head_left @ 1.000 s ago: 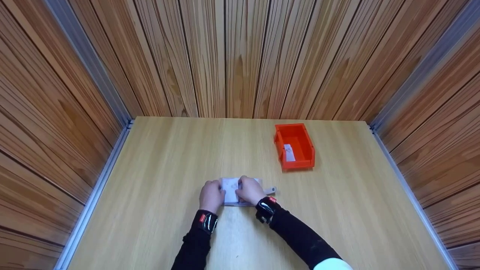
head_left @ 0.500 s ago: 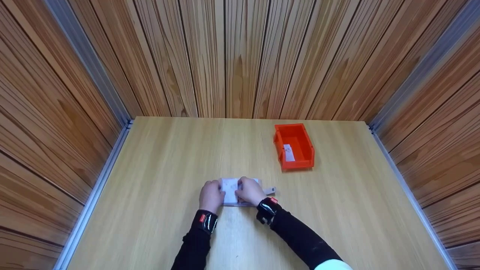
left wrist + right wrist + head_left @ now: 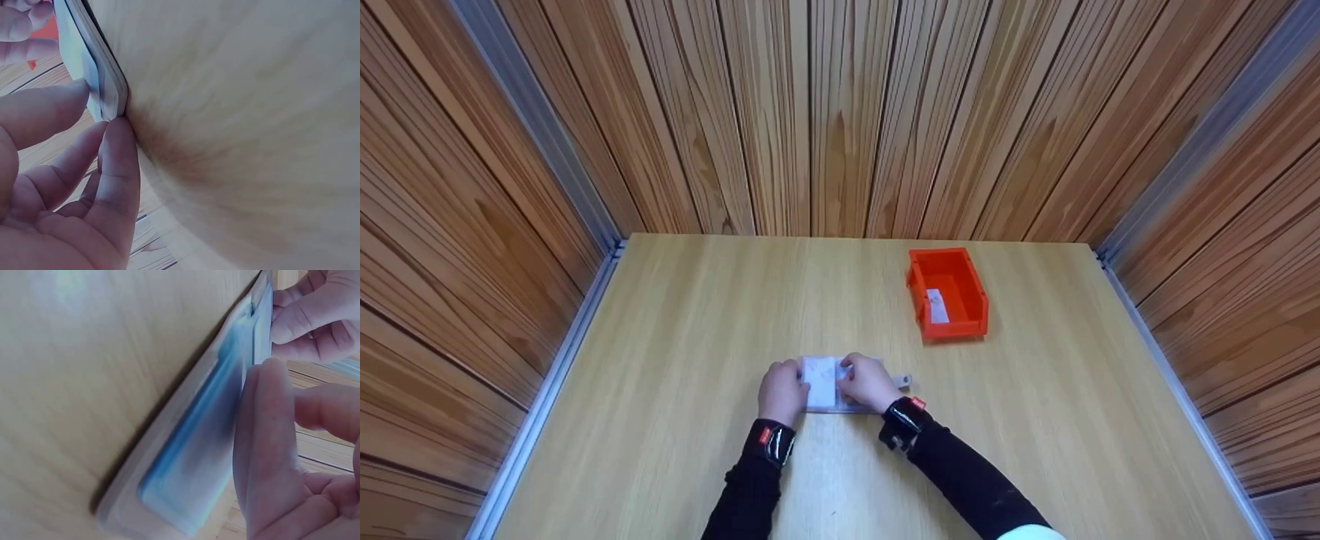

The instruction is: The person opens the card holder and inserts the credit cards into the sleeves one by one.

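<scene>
A flat, pale rectangular case (image 3: 846, 409) lies on the table, with a whitish panel (image 3: 820, 381) over its left part. My left hand (image 3: 784, 391) pinches the case's left end. In the left wrist view its thumb lies on the panel and its fingertips meet the edge. My right hand (image 3: 871, 384) is over the right part; in the right wrist view two straight fingers (image 3: 274, 422) rest near the panel's edge, the thumb apart. Beside those fingers a bluish recess (image 3: 197, 455) shows in the case. A light grey tab (image 3: 903, 381) with a hole sticks out at the right.
Behind the hands to the right stands a red-orange bin (image 3: 956, 329), with a whitish flat piece (image 3: 937, 306) inside it. Wood-plank walls (image 3: 847, 120) close off the back and both sides of the wooden table (image 3: 697, 315).
My right hand has shifted slightly right, and its thumb and fingers have drawn back from the panel, showing more of its right edge. My left hand stays put.
</scene>
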`<move>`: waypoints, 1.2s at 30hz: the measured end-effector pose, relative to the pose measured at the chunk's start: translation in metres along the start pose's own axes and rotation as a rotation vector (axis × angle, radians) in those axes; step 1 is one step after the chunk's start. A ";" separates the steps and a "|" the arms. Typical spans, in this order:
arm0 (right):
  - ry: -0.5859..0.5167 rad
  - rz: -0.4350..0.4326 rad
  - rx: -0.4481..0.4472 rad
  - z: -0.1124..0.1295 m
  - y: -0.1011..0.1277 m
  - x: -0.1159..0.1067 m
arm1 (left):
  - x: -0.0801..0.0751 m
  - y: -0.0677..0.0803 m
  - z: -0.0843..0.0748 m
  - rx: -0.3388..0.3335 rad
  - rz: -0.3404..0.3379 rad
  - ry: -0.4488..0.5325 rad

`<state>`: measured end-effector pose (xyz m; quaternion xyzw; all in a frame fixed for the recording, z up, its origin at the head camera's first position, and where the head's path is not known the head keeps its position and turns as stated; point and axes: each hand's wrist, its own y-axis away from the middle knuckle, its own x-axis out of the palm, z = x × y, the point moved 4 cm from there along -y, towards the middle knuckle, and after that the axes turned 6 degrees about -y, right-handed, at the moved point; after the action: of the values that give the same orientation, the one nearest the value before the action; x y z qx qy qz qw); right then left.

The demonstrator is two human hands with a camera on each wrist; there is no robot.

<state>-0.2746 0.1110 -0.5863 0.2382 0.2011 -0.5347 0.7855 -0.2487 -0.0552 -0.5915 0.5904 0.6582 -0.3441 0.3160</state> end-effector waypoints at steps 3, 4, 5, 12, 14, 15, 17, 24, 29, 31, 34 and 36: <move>-0.029 0.004 0.029 -0.002 0.001 -0.004 | 0.001 0.000 0.000 -0.023 0.015 0.000; -0.036 0.006 0.042 -0.002 0.001 -0.005 | 0.001 0.000 0.001 -0.029 0.018 -0.001; -0.044 0.006 0.056 -0.003 0.001 -0.007 | 0.002 0.000 0.001 -0.033 0.020 -0.003; -0.028 -0.041 0.101 -0.007 0.006 -0.021 | 0.003 -0.001 0.002 -0.027 0.007 -0.029; -0.046 -0.045 0.113 -0.009 0.007 -0.026 | 0.002 -0.001 0.002 -0.035 0.014 -0.029; -0.056 -0.047 0.114 -0.009 0.008 -0.029 | 0.002 -0.001 0.002 -0.042 0.022 -0.027; -0.073 -0.056 0.116 -0.011 0.009 -0.035 | 0.003 -0.002 0.002 -0.059 0.040 -0.021; -0.051 -0.166 0.091 -0.014 0.011 -0.062 | 0.004 -0.002 0.002 -0.084 0.072 -0.018; -0.087 -0.227 0.076 -0.015 0.014 -0.083 | 0.003 -0.002 0.003 -0.069 0.043 -0.016; -0.112 -0.238 0.083 -0.016 0.015 -0.091 | 0.003 -0.002 0.002 -0.072 0.049 -0.013; -0.115 -0.261 0.090 -0.017 0.015 -0.103 | 0.004 -0.002 0.002 -0.085 0.067 -0.011; -0.099 -0.276 0.097 -0.019 0.014 -0.111 | 0.004 -0.002 0.001 -0.089 0.070 -0.011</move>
<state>-0.3011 0.2096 -0.5360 0.2192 0.1668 -0.6576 0.7012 -0.2507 -0.0538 -0.5952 0.5965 0.6500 -0.3065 0.3574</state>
